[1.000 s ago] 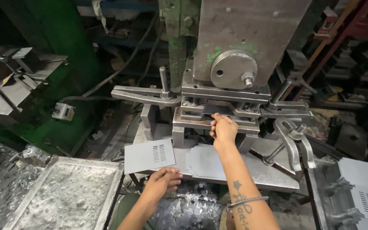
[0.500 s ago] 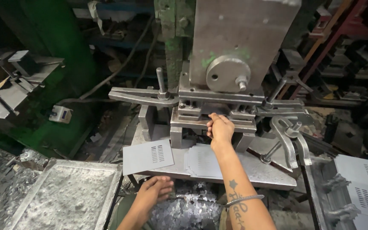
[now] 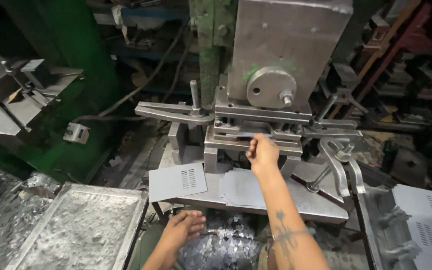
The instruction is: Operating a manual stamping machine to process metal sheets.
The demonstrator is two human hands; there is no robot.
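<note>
The right hand [image 3: 262,151] reaches forward into the mouth of the grey steel press die [image 3: 253,137], and its fingers [image 3: 254,144] curl around the near edge of a thin flat grey sheet-metal piece [image 3: 246,131] that lies in the slot between the upper and lower die plates. The piece runs with its long axis left to right, across the line of the forearm, so it lies straight ahead of the fingertips and slightly to their left; how firmly it is pinched cannot be told, as the knuckles hide the contact.

The left hand [image 3: 185,227] hangs low at the near edge of the steel press table [image 3: 306,202], palm up, fingers loosely spread and holding nothing. It is well apart from the die and much farther from the piece than the right hand. The thing closest to it is a flat grey metal panel with a block of punched louvre slots [image 3: 177,181], resting on the table's left corner just above it.

A second pale sheet [image 3: 241,187] lies flat on the table below the right wrist. A shallow grey metal tray of shiny punch scrap [image 3: 83,230] sits to the left.
</note>
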